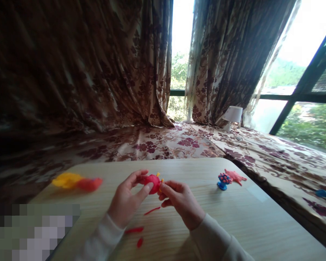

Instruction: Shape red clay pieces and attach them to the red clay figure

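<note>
Above the middle of the table, my left hand is closed around a rounded lump of red modelling clay, with the thumb across its front. Small yellow clay bits stick out from the lump's upper right. My right hand pinches a small yellow clay piece at the lump's right side; the fingertips cover most of it. Below the hands lie a thin red clay strip, a thicker red clay roll and a small red clay blob.
At the left lie yellow clay and red-orange clay. A blue clay stand with pink dots and a flat pink clay piece are at the right. Behind the table, a white lamp stands on floral fabric.
</note>
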`<state>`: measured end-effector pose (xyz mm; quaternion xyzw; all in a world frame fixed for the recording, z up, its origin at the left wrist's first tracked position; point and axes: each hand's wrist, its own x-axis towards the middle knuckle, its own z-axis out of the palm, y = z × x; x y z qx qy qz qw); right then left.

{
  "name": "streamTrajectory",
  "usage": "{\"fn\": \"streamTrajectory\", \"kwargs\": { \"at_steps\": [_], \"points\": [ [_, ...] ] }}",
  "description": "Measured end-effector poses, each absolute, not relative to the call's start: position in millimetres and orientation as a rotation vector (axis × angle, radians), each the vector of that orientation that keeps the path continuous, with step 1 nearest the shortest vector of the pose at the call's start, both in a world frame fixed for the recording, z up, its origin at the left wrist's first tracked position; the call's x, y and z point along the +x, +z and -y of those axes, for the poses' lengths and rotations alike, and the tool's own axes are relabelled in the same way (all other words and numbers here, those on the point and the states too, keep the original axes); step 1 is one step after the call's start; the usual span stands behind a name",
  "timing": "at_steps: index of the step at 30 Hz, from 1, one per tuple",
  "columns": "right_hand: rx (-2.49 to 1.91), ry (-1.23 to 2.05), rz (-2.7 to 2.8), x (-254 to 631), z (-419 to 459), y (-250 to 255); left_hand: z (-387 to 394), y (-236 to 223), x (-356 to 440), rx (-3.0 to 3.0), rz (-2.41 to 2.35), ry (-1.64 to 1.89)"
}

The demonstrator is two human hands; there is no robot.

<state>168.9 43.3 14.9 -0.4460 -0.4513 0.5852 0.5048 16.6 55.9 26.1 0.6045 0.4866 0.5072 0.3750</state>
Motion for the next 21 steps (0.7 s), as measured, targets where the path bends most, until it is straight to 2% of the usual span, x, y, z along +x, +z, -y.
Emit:
{"fn": "streamTrajectory", "kwargs": {
  "at_steps": [21],
  "points": [
    [-1.101, 1.458, 1.062, 170.2, -42.4, 17.1, -55.3, 25.9, 16.3, 1.56, -1.238, 1.275]
  ]
}}
